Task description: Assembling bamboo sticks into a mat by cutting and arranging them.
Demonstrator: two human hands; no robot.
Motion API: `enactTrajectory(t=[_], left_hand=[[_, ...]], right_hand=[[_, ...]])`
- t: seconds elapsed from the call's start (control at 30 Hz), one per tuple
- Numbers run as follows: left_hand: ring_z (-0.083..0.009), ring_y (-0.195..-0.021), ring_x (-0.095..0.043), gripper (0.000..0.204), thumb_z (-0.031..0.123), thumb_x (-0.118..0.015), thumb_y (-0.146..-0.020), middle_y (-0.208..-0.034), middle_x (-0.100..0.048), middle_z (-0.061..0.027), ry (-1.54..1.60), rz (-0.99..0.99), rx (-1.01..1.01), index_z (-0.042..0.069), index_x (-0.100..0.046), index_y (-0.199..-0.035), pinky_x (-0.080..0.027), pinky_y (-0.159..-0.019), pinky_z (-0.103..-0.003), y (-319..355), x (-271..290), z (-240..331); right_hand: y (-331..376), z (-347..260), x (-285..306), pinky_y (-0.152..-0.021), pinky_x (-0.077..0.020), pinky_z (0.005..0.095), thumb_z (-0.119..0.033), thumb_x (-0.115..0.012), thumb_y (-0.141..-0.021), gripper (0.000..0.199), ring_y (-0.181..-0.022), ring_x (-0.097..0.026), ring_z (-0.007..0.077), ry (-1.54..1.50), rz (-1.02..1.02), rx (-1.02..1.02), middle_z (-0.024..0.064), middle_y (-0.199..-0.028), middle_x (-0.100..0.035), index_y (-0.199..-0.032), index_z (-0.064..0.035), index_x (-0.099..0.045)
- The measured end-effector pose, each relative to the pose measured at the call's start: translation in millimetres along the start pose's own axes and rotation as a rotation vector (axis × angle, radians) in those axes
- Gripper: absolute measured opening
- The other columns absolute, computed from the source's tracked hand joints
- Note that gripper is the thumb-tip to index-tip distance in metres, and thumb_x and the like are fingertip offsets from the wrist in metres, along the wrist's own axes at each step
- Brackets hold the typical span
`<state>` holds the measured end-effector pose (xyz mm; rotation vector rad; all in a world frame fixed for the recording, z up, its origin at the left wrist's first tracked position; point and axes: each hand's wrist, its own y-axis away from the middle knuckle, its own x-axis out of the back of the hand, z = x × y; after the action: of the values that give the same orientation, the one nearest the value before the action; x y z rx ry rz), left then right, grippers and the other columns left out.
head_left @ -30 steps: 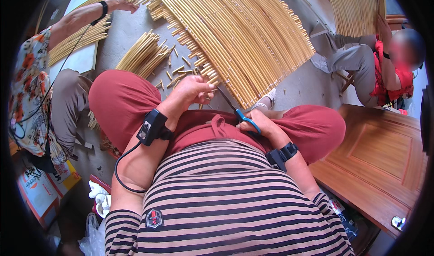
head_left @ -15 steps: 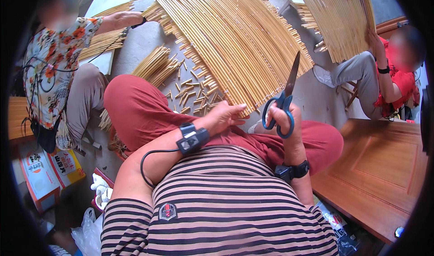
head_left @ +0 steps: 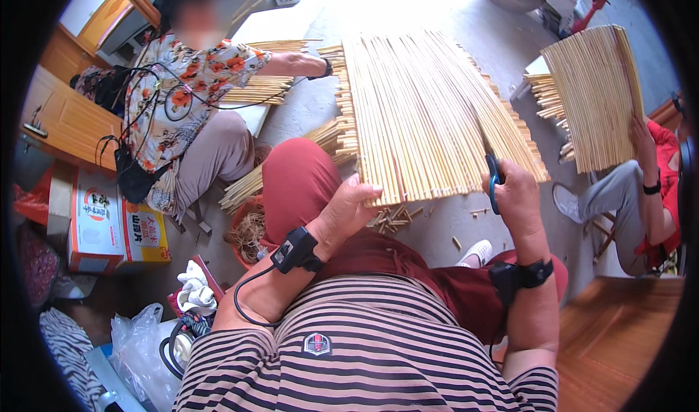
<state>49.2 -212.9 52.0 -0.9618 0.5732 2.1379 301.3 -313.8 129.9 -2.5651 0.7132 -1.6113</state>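
Mat of pale bamboo slats (head_left: 429, 113): large, bound side by side, lying on the grey concrete floor (head_left: 480, 41) and fanning away from the wearer's knees; its near, trimmed edge rests against the red trousers (head_left: 298, 186).

Left hand (head_left: 342, 212): fingers curled together over the mat's near left corner, touching the slat ends. A black wrist device (head_left: 295, 250) with a cable sits on the forearm.

Right hand (head_left: 518, 193): closed around the blue-handled scissors (head_left: 494, 183) at the mat's near right edge; the blades are hidden behind the slats, so whether they are parted cannot be told. A black band (head_left: 520, 275) circles this wrist.

Offcuts (head_left: 393, 219): short slat pieces scattered on the floor just below the mat's near edge, between the two hands.

Loose slat bundle (head_left: 251, 183): beside the left knee, on the floor.

Person in floral shirt (head_left: 182, 92): seated at the mat's left side, one hand reaching its far left corner.

Person in red top (head_left: 655, 186): seated to the right, holding a second, smaller slat mat (head_left: 597, 95) upright.

Cardboard box (head_left: 116, 226): on the floor, far left.

Wooden door panel (head_left: 619, 339): lower right.
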Motion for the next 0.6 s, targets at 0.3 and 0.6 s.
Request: enactTrajectory(t=[0.3,0.6], left_hand=[[-0.0207,-0.100,-0.057,0.057,0.006,-0.064,-0.071,-0.109,-0.057,-0.0104,-0.021,-0.025,0.191,-0.001,-0.040,-0.122,-0.045,-0.088,-0.036,-22.7,63.3,-28.0],[-0.0196,-0.101,-0.057,0.057,0.006,-0.065,-0.076,-0.114,-0.055,-0.0093,-0.112,0.201,0.189,0.003,-0.038,-0.126,-0.047,-0.088,-0.035,-26.3,77.8,-45.9]], right_hand=[[-26.1,18.5,-55.5,-0.069,-0.0481,0.0418,-0.020,-0.054,-0.073,0.020,-0.077,-0.061,0.0333,0.155,-0.341,-0.144,0.0176,-0.079,-0.063,-0.080,-0.0049,-0.065],[-31.1,35.2,-93.8,-0.071,-0.0488,0.0412,-0.023,-0.053,-0.071,0.027,-0.081,-0.062,0.0340,0.308,-0.629,-0.208,0.0197,-0.084,-0.063,-0.081,-0.0021,-0.067]])
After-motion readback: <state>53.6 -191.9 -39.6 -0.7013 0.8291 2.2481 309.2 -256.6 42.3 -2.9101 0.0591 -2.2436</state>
